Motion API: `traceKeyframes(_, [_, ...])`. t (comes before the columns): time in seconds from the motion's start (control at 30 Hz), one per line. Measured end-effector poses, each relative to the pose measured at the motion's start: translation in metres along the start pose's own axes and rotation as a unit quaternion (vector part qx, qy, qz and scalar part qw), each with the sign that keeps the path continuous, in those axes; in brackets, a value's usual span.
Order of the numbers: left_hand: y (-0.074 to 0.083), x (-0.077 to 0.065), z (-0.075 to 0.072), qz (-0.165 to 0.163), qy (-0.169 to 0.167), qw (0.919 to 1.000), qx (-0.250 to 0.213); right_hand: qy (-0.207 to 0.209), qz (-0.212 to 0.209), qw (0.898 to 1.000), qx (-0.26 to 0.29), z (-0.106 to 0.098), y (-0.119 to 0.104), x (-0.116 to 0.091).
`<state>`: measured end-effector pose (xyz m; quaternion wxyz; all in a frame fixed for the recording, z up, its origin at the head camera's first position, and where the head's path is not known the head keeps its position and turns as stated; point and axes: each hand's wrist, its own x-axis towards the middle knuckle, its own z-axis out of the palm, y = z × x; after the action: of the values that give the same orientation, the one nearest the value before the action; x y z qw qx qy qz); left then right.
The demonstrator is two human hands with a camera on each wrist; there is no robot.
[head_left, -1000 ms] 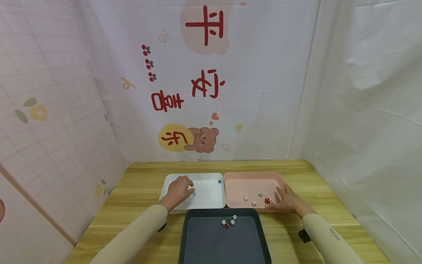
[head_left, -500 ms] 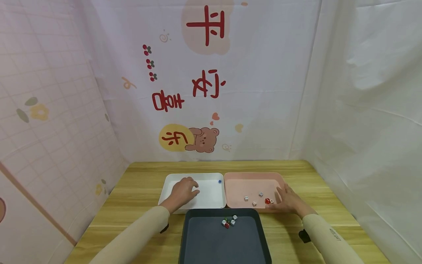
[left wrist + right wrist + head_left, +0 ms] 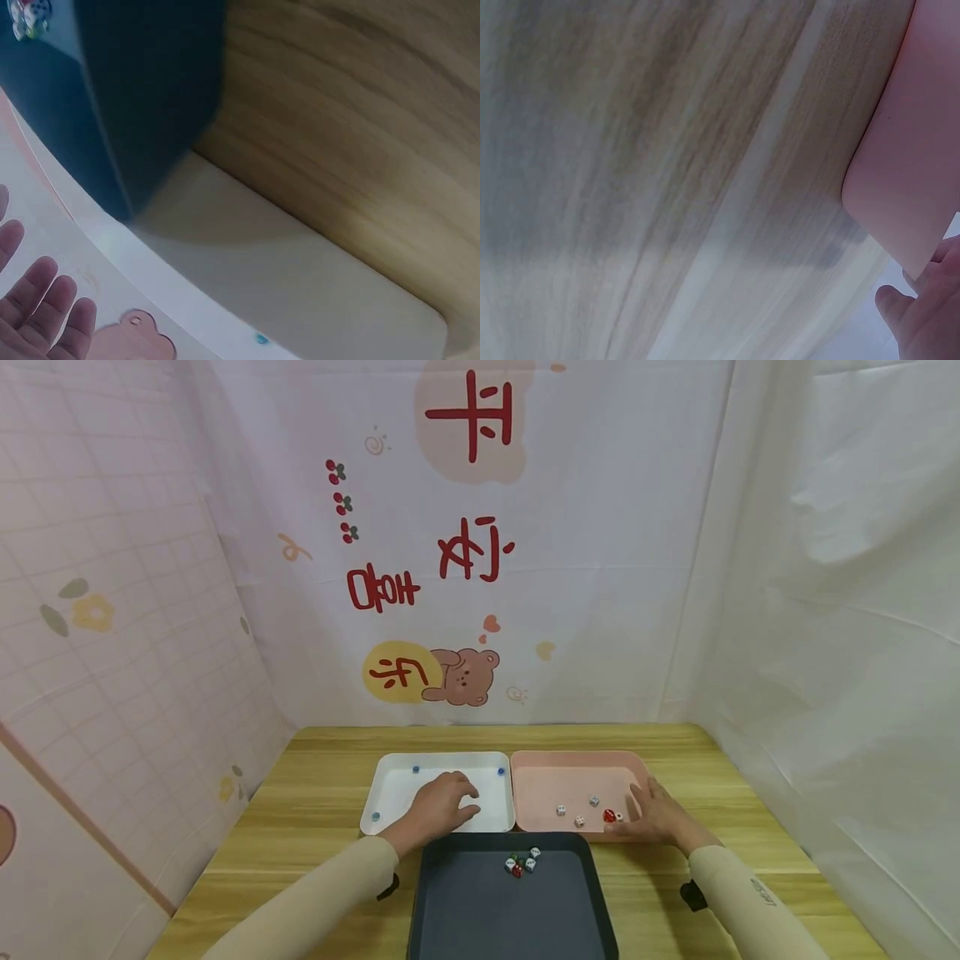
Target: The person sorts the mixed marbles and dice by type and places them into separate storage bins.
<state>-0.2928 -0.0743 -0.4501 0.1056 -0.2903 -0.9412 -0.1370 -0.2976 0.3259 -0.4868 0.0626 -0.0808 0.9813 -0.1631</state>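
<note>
My left hand (image 3: 442, 810) is over the front right part of the white tray (image 3: 378, 781), its fingers loosely bent, with nothing visible in them. The left wrist view shows its fingers (image 3: 45, 300) apart. Small blue pieces (image 3: 416, 769) lie in the white tray, one near the back right corner and another at the front left. My right hand (image 3: 656, 817) rests at the front right corner of the pink tray (image 3: 577, 759), its fingers spread over the rim. A red die (image 3: 609, 816) and several white dice (image 3: 580, 821) lie in that tray, near this hand.
Directly in front of both trays stands a dark grey tray (image 3: 513, 914) with a small cluster of white, red and green dice (image 3: 517, 865) near its back edge. A wood-grain table (image 3: 322, 802) carries all trays. Printed cloth (image 3: 585, 568) hangs behind and at the sides.
My left hand has moved right across the white tray, uncovering blue pieces at its left. A piece seen near its fingertips a second ago is out of sight. My right hand keeps its place.
</note>
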Motion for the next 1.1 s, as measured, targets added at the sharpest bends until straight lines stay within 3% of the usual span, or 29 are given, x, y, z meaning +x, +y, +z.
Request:
traceKeyframes(0.33, [0.025,-0.001,0.002,0.041,-0.009,0.9991,-0.005,0.004,-0.009,1.000,-0.008,0.000,0.001,0.001])
traceKeyframes(0.63, [0.049,-0.010,0.007,0.063,-0.027,0.9974,-0.023,0.009,-0.017,1.000,-0.009,0.001,0.001,-0.001])
traceKeyframes(0.87, [0.058,-0.019,0.014,0.096,-0.036,0.9945,-0.020,0.011,-0.016,1.000,-0.010,0.001,0.000,-0.001])
traceKeyframes(1.1, [0.058,-0.023,0.021,0.097,-0.060,0.9932,-0.023,0.010,-0.015,1.000,-0.008,0.001,0.000,-0.001])
